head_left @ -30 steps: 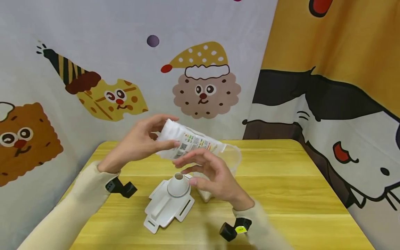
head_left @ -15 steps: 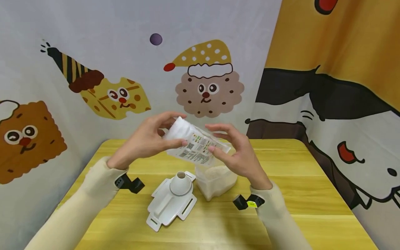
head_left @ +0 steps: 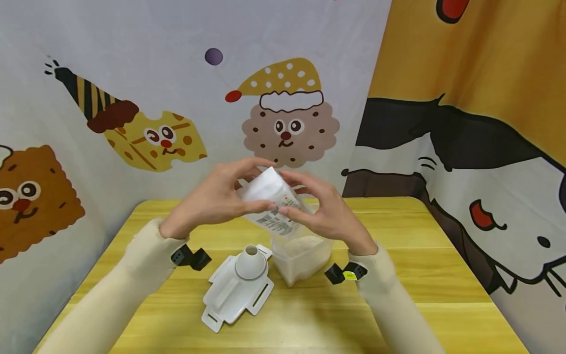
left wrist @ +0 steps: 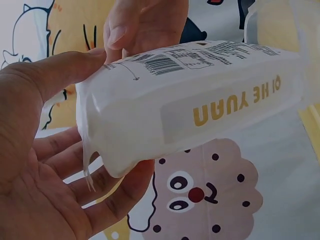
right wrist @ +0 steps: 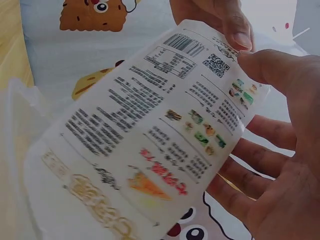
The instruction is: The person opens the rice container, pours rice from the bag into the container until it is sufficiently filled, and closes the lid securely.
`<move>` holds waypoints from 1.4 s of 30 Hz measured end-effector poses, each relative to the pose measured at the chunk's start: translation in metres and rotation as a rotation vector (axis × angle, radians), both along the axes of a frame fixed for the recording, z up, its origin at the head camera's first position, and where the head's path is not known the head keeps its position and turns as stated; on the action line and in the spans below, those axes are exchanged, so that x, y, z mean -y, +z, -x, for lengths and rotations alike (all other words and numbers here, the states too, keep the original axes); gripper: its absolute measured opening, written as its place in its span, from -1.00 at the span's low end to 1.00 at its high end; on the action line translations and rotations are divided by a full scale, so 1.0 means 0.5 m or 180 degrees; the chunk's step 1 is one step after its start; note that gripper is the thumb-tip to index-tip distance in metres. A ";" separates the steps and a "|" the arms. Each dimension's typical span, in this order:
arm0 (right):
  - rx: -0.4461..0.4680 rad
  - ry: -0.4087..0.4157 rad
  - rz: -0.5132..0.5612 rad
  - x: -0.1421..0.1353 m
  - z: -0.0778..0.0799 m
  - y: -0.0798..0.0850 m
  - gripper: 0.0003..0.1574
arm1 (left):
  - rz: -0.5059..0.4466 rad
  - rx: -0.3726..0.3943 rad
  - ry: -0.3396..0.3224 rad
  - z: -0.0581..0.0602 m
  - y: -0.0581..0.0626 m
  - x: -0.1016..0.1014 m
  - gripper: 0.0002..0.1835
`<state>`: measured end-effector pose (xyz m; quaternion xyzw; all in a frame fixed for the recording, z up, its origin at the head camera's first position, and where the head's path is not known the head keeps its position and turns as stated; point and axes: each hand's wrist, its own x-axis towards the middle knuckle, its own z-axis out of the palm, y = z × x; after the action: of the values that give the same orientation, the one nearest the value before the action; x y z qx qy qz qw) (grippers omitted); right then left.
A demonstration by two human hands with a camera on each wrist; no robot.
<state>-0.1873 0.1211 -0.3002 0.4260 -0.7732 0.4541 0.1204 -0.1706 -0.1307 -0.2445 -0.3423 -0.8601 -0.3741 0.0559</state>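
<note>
L wrist view: L hand (left wrist: 45, 195) grips the near end of a white plastic bag (left wrist: 140, 115), thumb over the top face & fingers curled below, prob. to bear its weight & leave the far end free; gold lettering (left wrist: 235, 102) shows upside down. R wrist view: R hand (right wrist: 290, 185) grips the bag too, thumb on the printed face (right wrist: 150, 100), fingers bent behind, likely a 2nd hold to steady it & set the angle; print's a bit blurred. Head view: bag's held up off the table (head_left: 398, 290), tilted, lower end above the clear tub (head_left: 298, 268), which has pale contents (head_left: 305, 244); tub's prob. there to catch anything running out, tho no flow can be made out. White lid (head_left: 225, 295) lies just L of the tub, spout (head_left: 249, 265) up, prob. off to leave the top open. Surface = yellow wood-grain; cream sleeves (head_left: 393, 300), small black camera (head_left: 190, 258) on each wrist. Room: pale cloth (head_left: 146, 29) w/ cartoon snacks hangs behind, & on the R orange-yellow fabric (head_left: 482, 54) w/ a big cartoon animal (head_left: 499, 196)
</note>
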 end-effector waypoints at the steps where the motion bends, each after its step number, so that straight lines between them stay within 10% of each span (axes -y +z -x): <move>1: -0.0012 0.0008 -0.0014 -0.001 0.001 0.002 -0.19 | -0.0007 -0.0035 -0.0039 0.001 0.000 -0.002 -0.29; 15: 0.0156 -0.0034 0.0034 -0.022 0.000 0.023 -0.38 | -0.0150 -0.0219 -0.0188 0.011 -0.009 -0.028 -0.27; 23: 0.0169 -0.0194 0.0106 -0.037 0.001 0.022 -0.43 | -0.0678 0.0214 0.0136 0.007 -0.047 -0.026 -0.33; 32: 0.0334 -0.0375 0.0233 -0.062 0.001 0.021 -0.44 | -0.1322 0.0611 -0.0059 0.007 -0.086 -0.030 -0.53; 42: 0.0430 -0.0474 0.0240 -0.070 0.003 0.017 -0.48 | -0.1541 0.0475 -0.0021 0.011 -0.101 -0.046 -0.62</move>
<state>-0.1888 0.1560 -0.2915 0.3309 -0.7915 0.5003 0.1173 -0.1759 -0.1080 -0.2948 -0.2932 -0.7460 -0.5936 0.0714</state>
